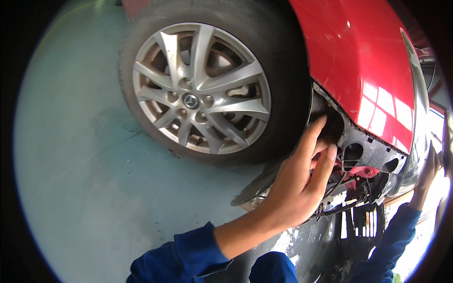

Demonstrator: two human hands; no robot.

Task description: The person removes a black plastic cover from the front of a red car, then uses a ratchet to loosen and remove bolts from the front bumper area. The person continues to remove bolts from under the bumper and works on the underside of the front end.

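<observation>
My left hand (pixel 306 179) reaches up to a dark plastic bracket (pixel 353 134) below the red fender (pixel 358 61), its fingers bent but apart, with fingertips at the bracket's recess. Cables (pixel 344 184) and a small red metal part (pixel 369 172) show below the bracket. At the far right, my right hand (pixel 429 172) is raised beside the headlight (pixel 415 104); its fingertips are partly hidden and hard to make out against the glare.
A wheel (pixel 231 85) with a silver multi-spoke rim and black tyre fills the upper middle. The greenish painted floor (pixel 75 141) lies at left. A large dark, scuffed panel (pixel 302 245) is low down behind my arms, near my blue-clad leg (pixel 272 271).
</observation>
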